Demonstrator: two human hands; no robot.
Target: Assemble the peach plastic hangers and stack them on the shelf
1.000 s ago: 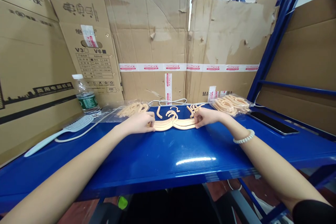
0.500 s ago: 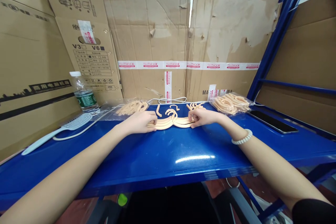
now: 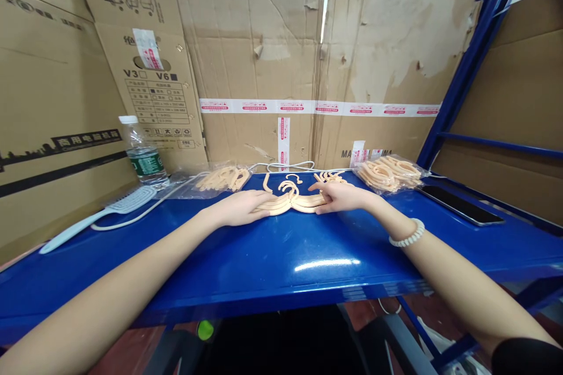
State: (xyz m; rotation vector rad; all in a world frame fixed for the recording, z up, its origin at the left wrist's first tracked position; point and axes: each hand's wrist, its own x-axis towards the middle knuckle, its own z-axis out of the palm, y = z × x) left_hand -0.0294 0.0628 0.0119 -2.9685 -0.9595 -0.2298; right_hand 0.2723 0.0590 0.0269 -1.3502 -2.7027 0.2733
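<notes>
In the head view, a row of beige plastic clothes hangers point(image 3: 290, 205) lies on the blue shelf, laid close together with their hooks pointing away from me. My left hand point(image 3: 240, 208) rests over their left end, fingers stretched out along the arms. Over the right end is my right hand point(image 3: 339, 196), its index finger extended and its thumb apart at the near edge. Both hands touch the hangers and cover their outer ends. Just behind lie a loose straight beige piece point(image 3: 266, 183) and a loose hook point(image 3: 294, 178). More beige pieces point(image 3: 328, 177) lie behind my right hand.
Clear bags of beige parts stand behind, one left point(image 3: 224, 179) and one right point(image 3: 389, 173). A water bottle point(image 3: 147, 161), a pale hairbrush point(image 3: 132, 199) and a white cable are at left, a phone point(image 3: 460, 204) at right. Cardboard point(image 3: 255, 58) walls the back.
My left hand has slid right along the hangers and its curled fingers have straightened. My right index finger has lifted and stretched out. The view has shifted slightly.
</notes>
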